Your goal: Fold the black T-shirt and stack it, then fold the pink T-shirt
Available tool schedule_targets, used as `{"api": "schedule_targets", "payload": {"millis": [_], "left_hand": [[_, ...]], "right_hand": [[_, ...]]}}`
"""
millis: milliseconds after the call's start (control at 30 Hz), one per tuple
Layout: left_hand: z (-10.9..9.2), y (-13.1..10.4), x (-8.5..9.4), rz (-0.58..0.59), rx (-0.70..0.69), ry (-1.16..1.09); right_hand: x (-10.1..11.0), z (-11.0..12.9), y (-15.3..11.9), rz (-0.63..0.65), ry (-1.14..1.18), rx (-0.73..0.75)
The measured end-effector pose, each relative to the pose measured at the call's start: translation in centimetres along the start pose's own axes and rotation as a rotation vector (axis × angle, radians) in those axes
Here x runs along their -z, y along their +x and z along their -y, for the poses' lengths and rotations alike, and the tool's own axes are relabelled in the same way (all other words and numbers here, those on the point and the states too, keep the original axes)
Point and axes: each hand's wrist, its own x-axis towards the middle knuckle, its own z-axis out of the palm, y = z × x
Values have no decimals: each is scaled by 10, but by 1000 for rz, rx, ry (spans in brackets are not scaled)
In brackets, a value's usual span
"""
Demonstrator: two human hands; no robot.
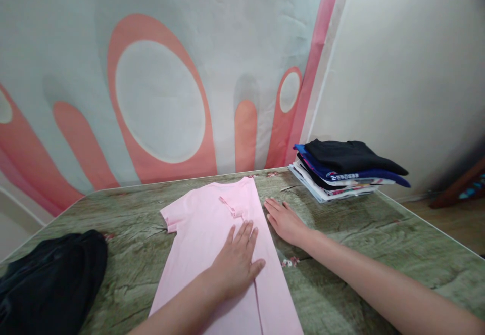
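A pink short-sleeved shirt [200, 239] lies on the wood-patterned table [129, 254], its right side folded inward and that sleeve turned over on top near the collar. My left hand [240, 261] rests flat on the folded part, fingers spread, holding nothing. Just beyond the shirt's folded right edge, my right hand [286, 220] lies on the table with its fingers out and nothing in them. The other sleeve sticks out at the left. The shirt's lower end runs out of view at the bottom.
At the back right of the table stands a stack of folded clothes [341, 173], a black one on top. A dark heap of cloth [56, 279] lies at the front left. Behind the table hangs a pink and white patterned sheet [223, 62].
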Motion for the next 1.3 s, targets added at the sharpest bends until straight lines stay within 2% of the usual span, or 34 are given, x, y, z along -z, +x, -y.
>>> {"api": "schedule_targets", "payload": {"millis": [167, 200, 333, 400, 533, 633, 700, 867, 967, 1133, 1300], "left_hand": [[1, -1, -1, -18, -24, -11], [1, -1, -1, -16, -20, -12], [1, -1, -2, 6, -3, -13], [0, -1, -2, -2, -8, -11], [1, -1, -3, -18, -21, -11], [1, -1, -2, -6, -12, -13], [1, -1, -2, -8, -13, -13], [2, -1, -2, -14, -25, -31], [1, -1, 2, 8, 1, -36], [-2, -2, 10, 72, 26, -52], [1, -6, 6, 38, 9, -56]], "right_hand": [[0, 18, -26, 73, 79, 232], [-1, 19, -31, 79, 74, 221], [1, 18, -43, 36, 35, 19], [1, 22, -49, 31, 51, 36], [-2, 33, -61, 76, 66, 182], [-2, 29, -59, 50, 31, 68], [-1, 26, -51, 28, 35, 24], [-10, 27, -19, 55, 51, 151], [-18, 20, 10, 31, -21, 91], [-28, -5, 75, 12, -75, -46], [-38, -21, 132, -30, -83, -171]]}}
